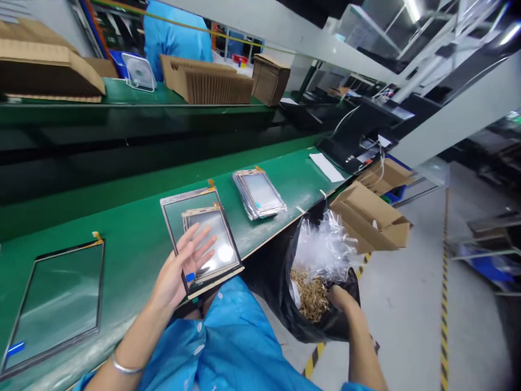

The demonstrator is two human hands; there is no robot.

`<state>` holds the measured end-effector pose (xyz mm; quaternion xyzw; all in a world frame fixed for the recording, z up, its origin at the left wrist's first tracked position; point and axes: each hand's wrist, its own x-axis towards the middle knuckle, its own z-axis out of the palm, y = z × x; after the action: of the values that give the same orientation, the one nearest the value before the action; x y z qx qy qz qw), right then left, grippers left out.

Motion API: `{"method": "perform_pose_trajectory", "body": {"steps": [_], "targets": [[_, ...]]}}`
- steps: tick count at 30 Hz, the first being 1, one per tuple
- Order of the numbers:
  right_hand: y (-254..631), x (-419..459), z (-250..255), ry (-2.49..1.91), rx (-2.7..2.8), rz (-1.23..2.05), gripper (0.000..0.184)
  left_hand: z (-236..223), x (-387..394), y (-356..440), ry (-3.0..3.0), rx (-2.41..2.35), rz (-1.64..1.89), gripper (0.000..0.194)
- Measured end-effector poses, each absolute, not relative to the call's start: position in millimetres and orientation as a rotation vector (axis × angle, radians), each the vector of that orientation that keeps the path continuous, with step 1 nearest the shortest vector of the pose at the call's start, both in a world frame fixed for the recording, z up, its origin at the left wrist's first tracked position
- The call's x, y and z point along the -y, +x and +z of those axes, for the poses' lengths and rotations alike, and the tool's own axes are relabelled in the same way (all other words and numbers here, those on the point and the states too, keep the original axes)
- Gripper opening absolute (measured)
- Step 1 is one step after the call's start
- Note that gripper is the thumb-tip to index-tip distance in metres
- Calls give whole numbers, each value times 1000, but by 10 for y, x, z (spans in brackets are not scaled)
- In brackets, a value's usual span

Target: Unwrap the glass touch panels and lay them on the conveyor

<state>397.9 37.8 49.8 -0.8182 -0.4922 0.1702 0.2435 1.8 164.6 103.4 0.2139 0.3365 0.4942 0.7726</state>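
My left hand point(189, 260) holds a clear, dark-framed touch screen panel point(171, 217) by its left side, near the table's front edge. Its fingers show through the glass, as does a smaller panel lying behind. The held panel has an orange flex tail point(211, 183) at the top and a blue tab point(190, 277) at the lower left. Down at the right, my right hand point(342, 300) is at the rim of a black bag point(280, 288); its fingers are mostly hidden. Inside the bag are clear plastic wrappers point(325, 239) and brown paper shreds point(311, 298).
Another large panel point(61, 304) lies on the green table point(134, 228) at left. A stack of smaller panels point(260, 193) lies beyond the held one. Cardboard boxes point(370, 217) stand right of the bag. A person in blue point(177, 35) is behind the shelf.
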Motion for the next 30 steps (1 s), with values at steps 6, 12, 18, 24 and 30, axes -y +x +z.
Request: {"method": "perform_pose_trajectory", "body": {"steps": [6, 12, 18, 24, 30], "targets": [[2777, -943, 541, -1922, 1590, 908, 37, 1100, -1537, 29, 499, -689, 1194, 46], [1928, -1184, 825, -1373, 1450, 1156, 21, 1151, -1375, -89, 585, -717, 1350, 39], [1930, -1198, 803, -1321, 1398, 1096, 12, 1206, -1297, -57, 634, -708, 1372, 35], [1984, -1172, 784, -1333, 1494, 989, 15, 1238, -1263, 49, 686, -711, 1361, 31], [1840, -1161, 774, -1352, 1542, 784, 18, 1169, -1222, 192, 704, -784, 1452, 35]]}}
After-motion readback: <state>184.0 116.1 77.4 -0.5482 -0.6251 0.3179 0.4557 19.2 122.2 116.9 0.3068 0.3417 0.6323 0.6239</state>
